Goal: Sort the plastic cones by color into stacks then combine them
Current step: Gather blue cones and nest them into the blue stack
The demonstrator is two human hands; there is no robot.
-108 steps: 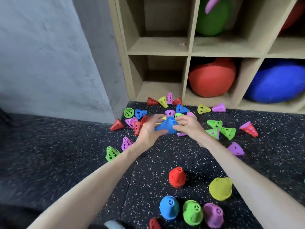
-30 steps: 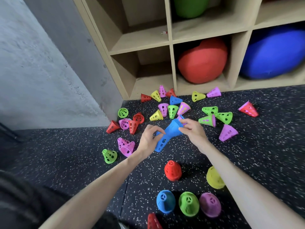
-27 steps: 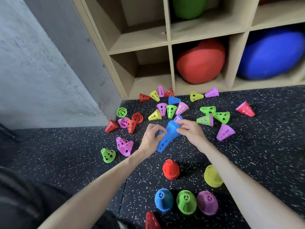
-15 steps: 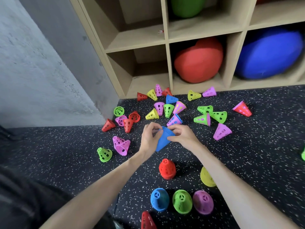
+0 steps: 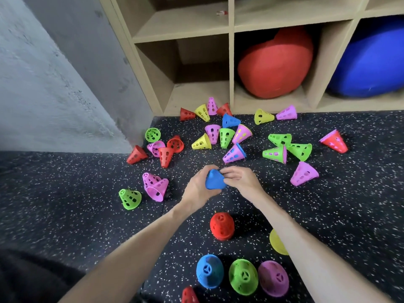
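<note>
Between the earlier frames and this one, you drew the blue perforated plastic cone stack (image 5: 215, 181) in from a long, tilted line into a short, compact bundle held between both hands above the black speckled rubber floor (image 5: 65, 193). Your left hand (image 5: 197, 189) was curled round its left side and your right hand (image 5: 241, 180) pinched its upper edge with bent fingers, so both hands were clamped on the same blue piece.

To have done this step well, you needed to keep the cones in line with one another while pressing, so that each seated squarely in the next instead of jamming at an angle. A steady squeeze from both ends would have served better than a twist. Judging by the layout, the bundle then belonged on the upright blue cone stack (image 5: 209, 271) near you, beside the green cone stack (image 5: 243, 276) and the purple cone stack (image 5: 273, 277), with the red cone stack (image 5: 222, 226) standing just beyond them.

That held blue piece looked smooth and solid from this side; its holes were hidden by your fingers, and how many cones it held could not be told. One loose blue cone (image 5: 230, 120) lay on its side near the wooden cubby shelf (image 5: 231, 62), among many scattered cones of other colours, so the sorting looked far from finished.
</note>
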